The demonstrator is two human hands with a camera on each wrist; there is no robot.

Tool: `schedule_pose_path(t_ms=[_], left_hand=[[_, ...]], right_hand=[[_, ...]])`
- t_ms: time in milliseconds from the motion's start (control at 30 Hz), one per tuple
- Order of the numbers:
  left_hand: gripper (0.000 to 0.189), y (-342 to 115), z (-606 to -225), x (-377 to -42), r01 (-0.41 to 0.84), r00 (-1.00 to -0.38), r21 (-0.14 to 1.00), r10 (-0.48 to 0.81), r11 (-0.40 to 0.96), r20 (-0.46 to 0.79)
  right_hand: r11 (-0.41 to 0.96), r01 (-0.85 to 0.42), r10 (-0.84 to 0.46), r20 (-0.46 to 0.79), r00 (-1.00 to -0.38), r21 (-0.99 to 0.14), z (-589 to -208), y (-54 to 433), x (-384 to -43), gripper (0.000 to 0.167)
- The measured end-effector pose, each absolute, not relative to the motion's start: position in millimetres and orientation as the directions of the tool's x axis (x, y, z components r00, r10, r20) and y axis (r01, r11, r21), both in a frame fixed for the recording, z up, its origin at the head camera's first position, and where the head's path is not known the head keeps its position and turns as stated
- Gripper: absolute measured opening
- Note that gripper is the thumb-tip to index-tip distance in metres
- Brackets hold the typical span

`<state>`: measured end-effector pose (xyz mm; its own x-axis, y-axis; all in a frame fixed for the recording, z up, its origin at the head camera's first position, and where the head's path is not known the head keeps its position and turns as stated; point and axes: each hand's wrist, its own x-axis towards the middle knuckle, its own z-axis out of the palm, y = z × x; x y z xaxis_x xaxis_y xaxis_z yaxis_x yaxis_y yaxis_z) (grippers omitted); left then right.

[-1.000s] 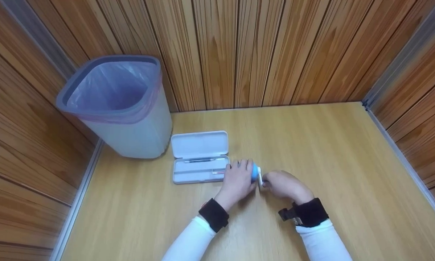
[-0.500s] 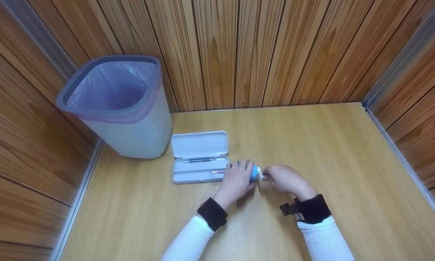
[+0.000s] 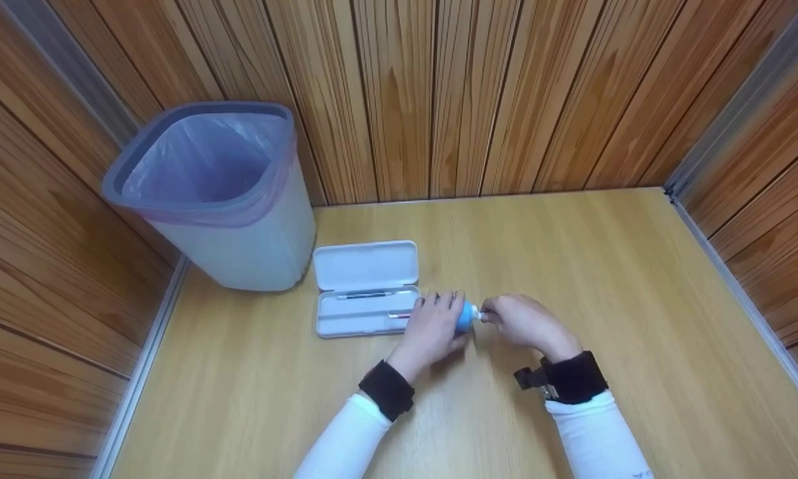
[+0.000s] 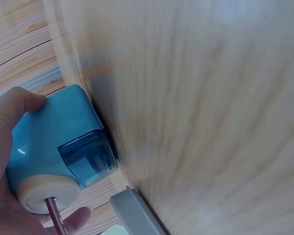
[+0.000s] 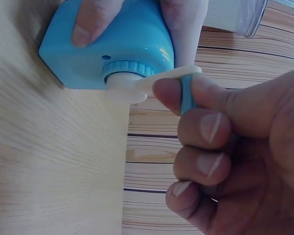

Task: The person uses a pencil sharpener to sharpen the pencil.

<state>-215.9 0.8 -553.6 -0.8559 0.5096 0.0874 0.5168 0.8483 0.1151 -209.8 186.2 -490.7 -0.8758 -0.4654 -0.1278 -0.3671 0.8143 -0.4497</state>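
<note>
A blue hand-crank pencil sharpener [image 4: 54, 132] stands on the table, gripped around its body by my left hand [image 3: 432, 327]. A dark red pencil [image 4: 56, 215] sticks out of the round white front; in the head view its end passes over the pencil case. The clear blue shavings drawer [image 4: 90, 156] shows below. At the opposite end, my right hand [image 3: 524, 324] pinches the blue knob [image 5: 187, 95] of the white crank [image 5: 161, 79] between thumb and index finger, its other fingers curled. The sharpener's top is mostly covered by my left hand in the head view.
An open grey-white pencil case [image 3: 345, 326] lies just left of the sharpener, its lid [image 3: 367, 265] folded back. A dark pen-like stick [image 3: 369, 295] rests inside. A lined waste bin [image 3: 252, 249] stands behind at left. Wood-panelled walls [image 3: 465, 100] enclose the table.
The crank has turned from pointing toward the near side to a raised position, and my right hand has moved up with it. My left hand keeps its grip on the sharpener.
</note>
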Motion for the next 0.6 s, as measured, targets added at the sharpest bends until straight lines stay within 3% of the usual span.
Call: schedule_pose_path(t_ms=[300, 600], left_hand=[[0.081, 1, -556, -214, 0.527, -0.848, 0.076, 0.519, 0.846, 0.106], [0.077, 1, -553, -213, 0.524, -0.851, 0.111, 0.521, 0.844, 0.06]], right_hand=[[0.805, -0.354, -0.459, -0.121, -0.88, -0.475, -490, 187, -213, 0.012], [0.797, -0.328, -0.436, -0.109, -0.893, -0.507, -489, 187, -222, 0.015]])
